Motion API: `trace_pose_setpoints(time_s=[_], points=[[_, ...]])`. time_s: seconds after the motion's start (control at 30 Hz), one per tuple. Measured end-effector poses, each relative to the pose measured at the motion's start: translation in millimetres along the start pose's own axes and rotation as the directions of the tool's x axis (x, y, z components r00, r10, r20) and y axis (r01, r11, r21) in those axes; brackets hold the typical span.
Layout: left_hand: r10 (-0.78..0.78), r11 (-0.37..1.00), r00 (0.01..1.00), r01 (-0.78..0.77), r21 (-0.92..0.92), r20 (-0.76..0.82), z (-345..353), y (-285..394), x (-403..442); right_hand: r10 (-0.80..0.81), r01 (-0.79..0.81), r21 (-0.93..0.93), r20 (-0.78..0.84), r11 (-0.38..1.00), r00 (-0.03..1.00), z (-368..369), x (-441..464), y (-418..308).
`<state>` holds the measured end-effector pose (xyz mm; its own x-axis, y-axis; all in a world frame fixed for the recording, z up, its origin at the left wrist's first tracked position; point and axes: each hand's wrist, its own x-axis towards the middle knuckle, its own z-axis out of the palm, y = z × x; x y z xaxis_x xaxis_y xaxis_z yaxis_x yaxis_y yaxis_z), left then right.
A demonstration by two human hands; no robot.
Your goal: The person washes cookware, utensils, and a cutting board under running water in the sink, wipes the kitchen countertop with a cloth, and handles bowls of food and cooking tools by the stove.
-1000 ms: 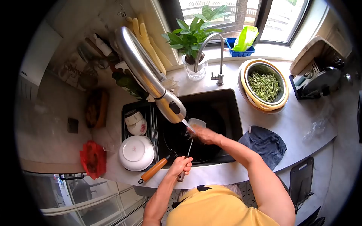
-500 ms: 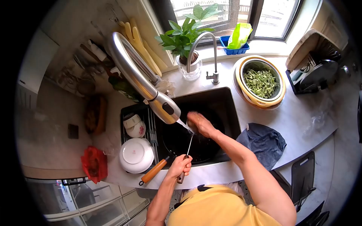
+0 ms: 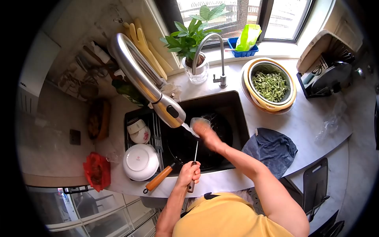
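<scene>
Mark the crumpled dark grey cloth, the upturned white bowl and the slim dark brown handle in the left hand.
Dark grey cloth (image 3: pixel 270 151), head view, middle of its folds.
White bowl (image 3: pixel 139 160), head view, its base.
Dark brown handle (image 3: pixel 191 186), head view, lower end.

Left hand (image 3: pixel 189 174) clenched; right hand (image 3: pixel 206 134) blurred, arm extended.

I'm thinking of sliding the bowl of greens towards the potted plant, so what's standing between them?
The head view shows a slim curved tap on the counter between the potted plant and the bowl of greens.
</scene>
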<state>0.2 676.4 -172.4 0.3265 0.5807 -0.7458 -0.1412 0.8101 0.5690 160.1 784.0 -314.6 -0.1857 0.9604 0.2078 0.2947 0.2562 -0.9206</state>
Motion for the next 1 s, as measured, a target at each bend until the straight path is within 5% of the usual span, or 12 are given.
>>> trace_pose_setpoints(time_s=[0.07, 0.13, 0.17, 0.2, 0.23, 0.33, 0.47, 0.57, 0.67, 0.8, 0.9, 1.0], points=[[-0.034, 0.999, 0.999, 0.034, -0.026, 0.011, -6, -1, 2, -0.258, 0.313, -0.188, 0.266, 0.931, 0.929, -4, -10, 23], [-0.030, 1.000, 0.999, 0.030, 0.000, 0.020, -4, -5, 4, -0.018, 0.015, -0.050, -0.060, 0.999, 0.998, -22, 7, 4], [-0.007, 1.000, 1.000, 0.007, 0.005, 0.019, 2, -4, 3, -0.225, 0.150, -0.401, -0.145, 0.904, 0.964, -21, 10, 1], [0.024, 1.000, 0.999, -0.025, 0.015, 0.022, 5, -3, 4, -0.073, 0.071, -0.026, -0.104, 0.997, 0.992, -3, 2, 1], [0.011, 1.000, 0.999, -0.011, 0.005, 0.045, 0, -4, 6, 0.080, -0.055, 0.342, -0.061, 0.938, 0.995, 15, -6, 2], [0.021, 0.996, 0.999, -0.024, 0.085, 0.044, -6, -2, 4, 0.008, 0.000, 0.240, -0.030, 0.971, 1.000, 14, -25, -39], [0.096, 0.990, 0.995, -0.098, 0.102, 0.020, -24, -10, 17, -0.249, 0.195, 0.374, 0.100, 0.907, 0.963, 15, -41, -76], [0.139, 0.978, 0.990, -0.138, 0.156, 0.007, -32, -9, 15, -0.444, 0.408, 0.212, 0.160, 0.888, 0.882, 0, -33, -89], [0.149, 0.981, 0.989, -0.148, 0.124, -0.001, -20, -3, 1, -0.495, 0.492, -0.146, 0.019, 0.859, 0.869, -16, -4, -72], [0.180, 0.975, 0.984, -0.178, 0.130, 0.001, -8, -6, -4, -0.379, 0.245, -0.409, -0.287, 0.879, 0.880, -31, 22, -47], [0.162, 0.980, 0.987, -0.161, 0.115, 0.005, -7, -7, -4, -0.405, 0.391, -0.314, 0.022, 0.865, 0.914, -16, 6, -28], [0.145, 0.985, 0.989, -0.146, 0.094, 0.014, -6, -7, 0, -0.384, 0.329, -0.384, -0.077, 0.863, 0.920, -28, 16, -17]])
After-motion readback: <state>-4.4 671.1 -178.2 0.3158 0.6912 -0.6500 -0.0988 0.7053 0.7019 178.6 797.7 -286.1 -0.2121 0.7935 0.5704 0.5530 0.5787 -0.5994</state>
